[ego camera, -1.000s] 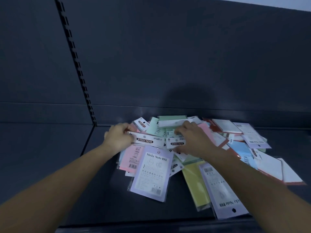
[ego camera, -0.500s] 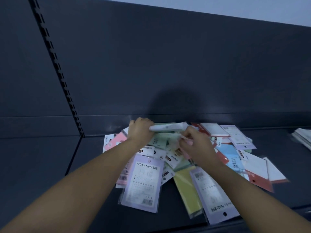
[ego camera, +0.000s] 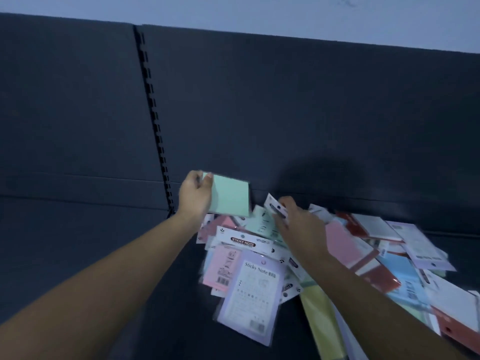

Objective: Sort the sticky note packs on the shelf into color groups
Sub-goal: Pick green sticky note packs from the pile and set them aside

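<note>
Head view, the shelf (ego camera: 78, 224) with a pile (ego camera: 259, 229) of sticky note packs in mixed colours. The left hand (ego camera: 194, 196) held a mint-green pack (ego camera: 230, 196) clear of the pile, at the pile's 11 o'clock and in front of the dark back panel (ego camera: 285, 113). Its grip pinched the pack's left edge, thumb on the near face and fingers behind. Half a second before, this hand had been low at the pile's far edge, and both hands had met on one pale green pack with a white header. The hands had since parted.

The right hand (ego camera: 298, 224) was at the pile's 12 o'clock, its grip pinching a white-headed pack (ego camera: 274, 206) that stood tilted up out of the heap. The frame was blurred there, so the colour of that pack's notes could not be told.

In the pile, a lilac pack (ego camera: 249, 294) printed "Sticky Note" lay uppermost at 6 o'clock, as before. It overlapped a pink pack (ego camera: 220, 266) at its 9 o'clock, and a yellow pack (ego camera: 322, 320) lay at its 4 o'clock under the right forearm. Red-backed packs (ego camera: 376, 276) and a blue pack (ego camera: 400, 268) lay at the pile's 3 o'clock.

The slotted upright (ego camera: 153, 113) stood further right in view than before, and more of the pale wall (ego camera: 233, 11) showed above the panel.
</note>
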The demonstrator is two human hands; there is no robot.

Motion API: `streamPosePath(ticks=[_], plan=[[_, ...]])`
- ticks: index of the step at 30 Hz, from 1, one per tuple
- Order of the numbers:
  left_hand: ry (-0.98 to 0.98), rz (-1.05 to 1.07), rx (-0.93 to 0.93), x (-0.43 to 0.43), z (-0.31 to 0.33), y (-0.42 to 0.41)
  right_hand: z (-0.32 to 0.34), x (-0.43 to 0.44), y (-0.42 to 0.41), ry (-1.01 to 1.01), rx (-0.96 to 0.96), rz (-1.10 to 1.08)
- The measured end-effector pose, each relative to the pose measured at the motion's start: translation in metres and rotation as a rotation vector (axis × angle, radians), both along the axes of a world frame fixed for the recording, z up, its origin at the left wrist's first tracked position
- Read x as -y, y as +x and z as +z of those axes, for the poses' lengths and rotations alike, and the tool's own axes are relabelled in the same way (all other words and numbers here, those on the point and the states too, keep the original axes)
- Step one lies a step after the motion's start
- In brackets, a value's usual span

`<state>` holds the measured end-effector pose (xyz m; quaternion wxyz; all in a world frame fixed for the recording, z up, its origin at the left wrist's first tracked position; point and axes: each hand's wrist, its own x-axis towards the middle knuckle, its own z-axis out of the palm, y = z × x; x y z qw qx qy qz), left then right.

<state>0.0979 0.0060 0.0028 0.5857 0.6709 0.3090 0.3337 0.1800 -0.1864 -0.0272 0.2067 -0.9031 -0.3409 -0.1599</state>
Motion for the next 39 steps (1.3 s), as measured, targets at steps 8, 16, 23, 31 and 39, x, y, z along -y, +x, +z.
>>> streamPosePath(ticks=[8, 16, 23, 31, 39], plan=[[-0.380, 0.037, -0.059, -0.053, -0.003, -0.071, 0.038, -0.054, -0.024, 0.570, -0.263, 0.081], [-0.256, -0.076, -0.091, -0.095, 0.038, -0.165, 0.088, -0.159, -0.118, 0.791, -1.104, 0.293], [-0.196, -0.142, -0.096, -0.146, 0.060, -0.287, 0.093, -0.259, -0.227, 0.709, -1.266, 0.302], [-0.215, 0.304, 0.087, -0.213, 0.050, -0.416, 0.079, -0.356, -0.370, 0.476, -1.393, 0.624], [-0.335, 0.590, 0.047, -0.290, 0.018, -0.513, 0.063, -0.429, -0.437, 0.488, -1.481, 0.506]])
